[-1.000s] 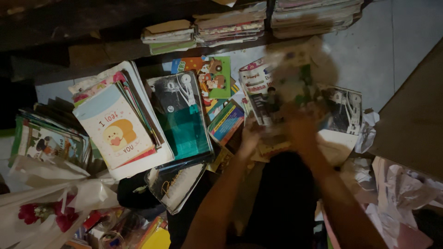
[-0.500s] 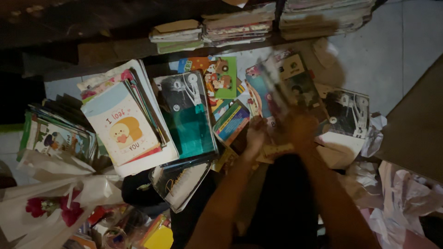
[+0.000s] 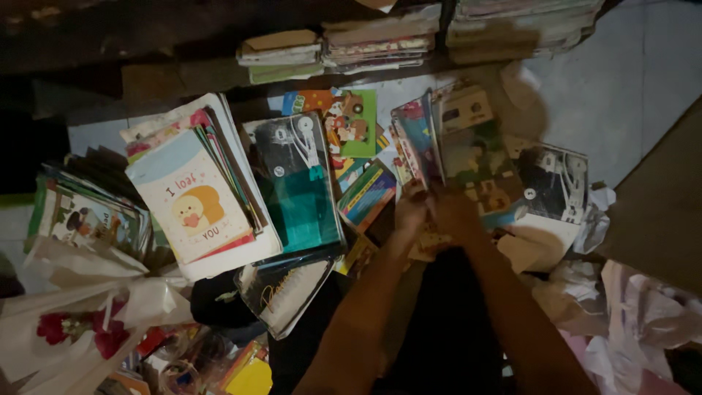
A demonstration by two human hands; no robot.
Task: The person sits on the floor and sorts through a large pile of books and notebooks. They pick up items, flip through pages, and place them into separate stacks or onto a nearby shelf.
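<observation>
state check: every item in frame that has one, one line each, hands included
left hand: gripping the lower edge of the fanned booklets
right hand: gripping the same bundle
bundle of thin illustrated booklets: fanned open, tilted up off the floor
teal-and-black plastic folder: closed, flat on a pile
pale bread-cartoon notebook: closed, face up atop a stack
red flowers in clear wrap: wrapped, lying on their side

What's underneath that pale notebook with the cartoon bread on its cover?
The bread-cover notebook tops a slanted stack of notebooks; only their coloured edges fan out along its upper and right sides, with a white one sticking out below. Their covers are hidden, and so is whatever the stack rests on.
</observation>
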